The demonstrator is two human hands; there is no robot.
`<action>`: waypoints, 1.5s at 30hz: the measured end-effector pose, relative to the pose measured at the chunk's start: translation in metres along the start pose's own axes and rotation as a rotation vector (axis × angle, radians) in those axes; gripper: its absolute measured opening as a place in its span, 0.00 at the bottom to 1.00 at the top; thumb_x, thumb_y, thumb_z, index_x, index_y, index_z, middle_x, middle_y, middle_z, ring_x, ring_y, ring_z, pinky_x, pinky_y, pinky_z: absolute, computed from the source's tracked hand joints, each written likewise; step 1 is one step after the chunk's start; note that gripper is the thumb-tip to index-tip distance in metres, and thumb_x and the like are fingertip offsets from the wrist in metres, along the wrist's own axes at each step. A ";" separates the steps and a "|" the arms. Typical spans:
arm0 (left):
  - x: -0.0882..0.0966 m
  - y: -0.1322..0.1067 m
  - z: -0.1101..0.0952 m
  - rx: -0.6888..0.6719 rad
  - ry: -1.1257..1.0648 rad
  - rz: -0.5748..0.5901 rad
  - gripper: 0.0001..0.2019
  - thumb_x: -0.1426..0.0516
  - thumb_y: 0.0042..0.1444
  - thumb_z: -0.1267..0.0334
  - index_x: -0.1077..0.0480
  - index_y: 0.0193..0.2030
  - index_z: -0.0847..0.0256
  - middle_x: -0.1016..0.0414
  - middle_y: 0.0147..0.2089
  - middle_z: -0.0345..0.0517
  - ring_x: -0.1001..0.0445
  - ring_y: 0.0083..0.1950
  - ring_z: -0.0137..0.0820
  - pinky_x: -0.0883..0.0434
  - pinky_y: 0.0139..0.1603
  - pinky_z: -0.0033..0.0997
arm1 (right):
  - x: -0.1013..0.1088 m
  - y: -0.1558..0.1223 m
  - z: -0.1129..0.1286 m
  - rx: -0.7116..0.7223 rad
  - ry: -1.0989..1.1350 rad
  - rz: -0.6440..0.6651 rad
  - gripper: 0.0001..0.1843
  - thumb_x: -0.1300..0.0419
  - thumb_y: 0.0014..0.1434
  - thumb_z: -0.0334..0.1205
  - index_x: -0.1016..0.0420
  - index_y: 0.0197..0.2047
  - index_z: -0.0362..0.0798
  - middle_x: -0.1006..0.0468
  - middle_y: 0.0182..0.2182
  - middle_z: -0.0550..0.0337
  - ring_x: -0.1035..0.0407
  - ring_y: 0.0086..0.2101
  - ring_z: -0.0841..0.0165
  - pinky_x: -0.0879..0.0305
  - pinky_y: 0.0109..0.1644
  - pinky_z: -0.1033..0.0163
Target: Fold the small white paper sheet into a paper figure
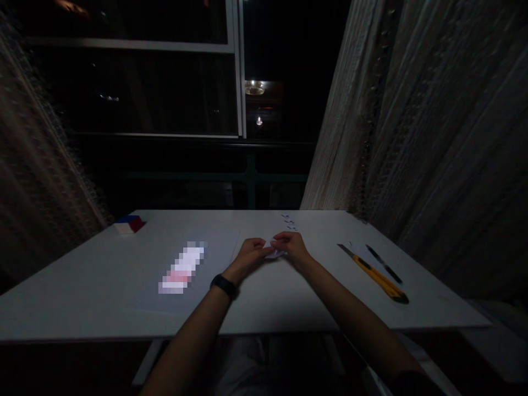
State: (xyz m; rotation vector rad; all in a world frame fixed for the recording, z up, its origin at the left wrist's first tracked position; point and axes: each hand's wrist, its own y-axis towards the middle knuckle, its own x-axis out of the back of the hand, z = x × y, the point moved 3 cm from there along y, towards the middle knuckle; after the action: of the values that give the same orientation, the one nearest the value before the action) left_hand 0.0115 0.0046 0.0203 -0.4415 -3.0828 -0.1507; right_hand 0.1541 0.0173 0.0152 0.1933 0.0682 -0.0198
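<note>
A small piece of white paper is pinched between my two hands above the middle of the white table. My left hand, with a dark band on its wrist, grips the paper from the left. From the right, my right hand closes its fingers on the same piece. Parts of the paper are hidden behind the fingers. Just beyond my hands lie several small paper pieces with dark marks, in a short row.
On the left lie a large white sheet with a bright, pixelated patch and a cube in blue, red and white. A yellow utility knife and a dark pen lie on the right. Curtains hang beside the dark window.
</note>
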 end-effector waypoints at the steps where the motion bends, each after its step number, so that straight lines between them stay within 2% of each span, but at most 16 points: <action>1: 0.000 0.000 0.001 0.016 -0.019 0.011 0.16 0.36 0.35 0.57 0.38 0.18 0.64 0.42 0.17 0.35 0.44 0.19 0.20 0.49 0.19 0.24 | 0.000 0.000 0.001 0.001 0.002 0.000 0.14 0.31 0.28 0.40 0.26 0.21 0.43 0.27 0.16 0.62 0.35 0.19 0.71 0.40 0.25 0.65; 4: 0.000 0.001 0.004 0.047 -0.073 0.040 0.17 0.35 0.34 0.56 0.38 0.18 0.64 0.40 0.17 0.35 0.42 0.19 0.20 0.47 0.20 0.24 | -0.001 -0.001 0.002 0.027 -0.006 0.013 0.13 0.31 0.30 0.42 0.26 0.20 0.44 0.27 0.17 0.61 0.35 0.21 0.71 0.39 0.27 0.64; 7: 0.000 0.001 0.004 0.057 -0.073 0.023 0.16 0.35 0.33 0.56 0.36 0.18 0.65 0.38 0.18 0.37 0.40 0.19 0.21 0.46 0.21 0.24 | -0.001 -0.001 0.001 0.048 -0.031 0.034 0.13 0.31 0.31 0.43 0.25 0.20 0.43 0.26 0.18 0.60 0.35 0.21 0.70 0.39 0.28 0.63; 12: 0.000 -0.001 0.000 0.084 0.018 -0.058 0.16 0.35 0.31 0.58 0.37 0.15 0.64 0.41 0.15 0.34 0.45 0.17 0.19 0.50 0.19 0.23 | -0.003 -0.002 0.001 0.089 -0.098 0.052 0.15 0.32 0.34 0.46 0.25 0.20 0.43 0.26 0.18 0.60 0.35 0.22 0.70 0.38 0.29 0.62; 17: 0.001 0.000 0.000 0.061 0.102 -0.034 0.18 0.35 0.31 0.58 0.40 0.13 0.63 0.46 0.14 0.31 0.50 0.16 0.18 0.54 0.19 0.24 | -0.006 -0.005 0.005 0.189 -0.246 0.063 0.15 0.35 0.40 0.49 0.25 0.21 0.44 0.27 0.19 0.60 0.34 0.23 0.69 0.36 0.29 0.61; 21: 0.003 0.004 0.006 0.059 0.128 -0.029 0.17 0.34 0.28 0.56 0.38 0.14 0.64 0.43 0.15 0.33 0.49 0.17 0.19 0.53 0.19 0.24 | -0.005 -0.005 0.003 0.199 -0.300 0.072 0.15 0.36 0.42 0.49 0.26 0.22 0.44 0.26 0.20 0.59 0.34 0.23 0.70 0.37 0.28 0.62; 28: 0.001 0.002 0.007 0.059 0.142 0.016 0.19 0.34 0.30 0.54 0.39 0.13 0.65 0.45 0.14 0.32 0.50 0.17 0.18 0.53 0.20 0.24 | -0.003 -0.002 0.001 0.090 -0.148 0.135 0.16 0.33 0.36 0.48 0.26 0.20 0.43 0.27 0.18 0.61 0.36 0.21 0.72 0.41 0.27 0.65; 32: -0.003 -0.002 0.001 0.073 -0.015 0.109 0.17 0.36 0.34 0.53 0.32 0.19 0.66 0.36 0.18 0.38 0.41 0.20 0.22 0.46 0.22 0.24 | -0.001 0.001 -0.003 -0.008 -0.066 0.061 0.18 0.33 0.35 0.51 0.28 0.17 0.42 0.32 0.13 0.64 0.42 0.17 0.75 0.47 0.22 0.66; 35: -0.004 -0.004 -0.003 0.056 -0.080 0.136 0.16 0.37 0.37 0.52 0.30 0.21 0.66 0.34 0.20 0.40 0.39 0.22 0.23 0.45 0.24 0.24 | 0.001 0.001 -0.004 -0.046 -0.022 0.035 0.19 0.33 0.34 0.51 0.29 0.17 0.42 0.33 0.12 0.64 0.42 0.16 0.75 0.49 0.22 0.67; 45: -0.002 -0.001 -0.002 -0.001 -0.012 0.109 0.15 0.40 0.40 0.54 0.33 0.18 0.66 0.39 0.18 0.38 0.44 0.21 0.22 0.48 0.23 0.25 | 0.002 0.003 -0.004 -0.007 -0.046 0.045 0.18 0.33 0.34 0.50 0.27 0.18 0.42 0.30 0.14 0.62 0.40 0.18 0.74 0.46 0.23 0.66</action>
State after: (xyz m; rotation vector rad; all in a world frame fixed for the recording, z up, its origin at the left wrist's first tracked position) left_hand 0.0134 0.0033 0.0221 -0.6112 -3.0603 -0.1477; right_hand 0.1559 0.0208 0.0114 0.1870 0.0176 0.0207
